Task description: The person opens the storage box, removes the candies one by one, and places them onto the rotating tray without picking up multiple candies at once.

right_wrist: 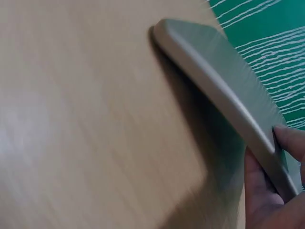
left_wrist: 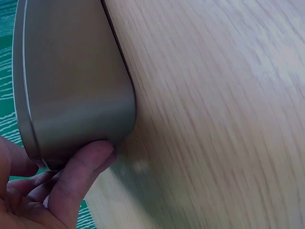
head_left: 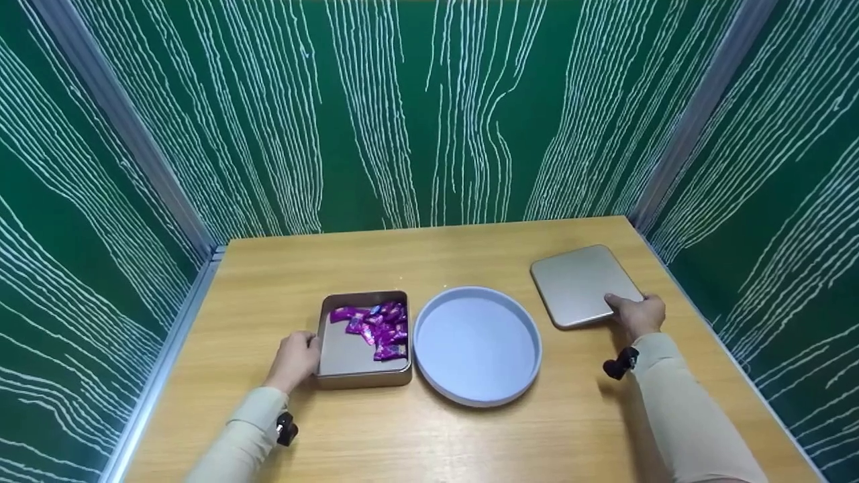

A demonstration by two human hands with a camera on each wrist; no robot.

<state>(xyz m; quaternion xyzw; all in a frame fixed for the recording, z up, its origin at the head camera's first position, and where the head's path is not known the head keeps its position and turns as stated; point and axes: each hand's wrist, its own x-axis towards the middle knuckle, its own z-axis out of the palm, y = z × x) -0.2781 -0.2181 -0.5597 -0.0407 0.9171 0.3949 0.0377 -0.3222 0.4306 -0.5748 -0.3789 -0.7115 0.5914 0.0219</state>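
Note:
In the head view, a square metal tin (head_left: 364, 380) holds several purple-wrapped candies (head_left: 386, 330), gathered toward its right side. My left hand (head_left: 294, 359) grips the tin at its left wall; in the left wrist view the thumb (left_wrist: 83, 167) lies against a rounded corner of the tin (left_wrist: 76, 71). On the right, my right hand (head_left: 639, 315) pinches the flat metal lid (head_left: 580, 285) by its near right corner, thumb on top and fingers beneath. The right wrist view shows the lid (right_wrist: 209, 76) tilted, its held end raised above the table.
A round pale-blue tray (head_left: 478, 345) stands in the middle, close against the tin's right side. Everything sits on a wooden table (head_left: 429, 436). Green walls with white wavy lines (head_left: 429, 114) rise behind and on both sides.

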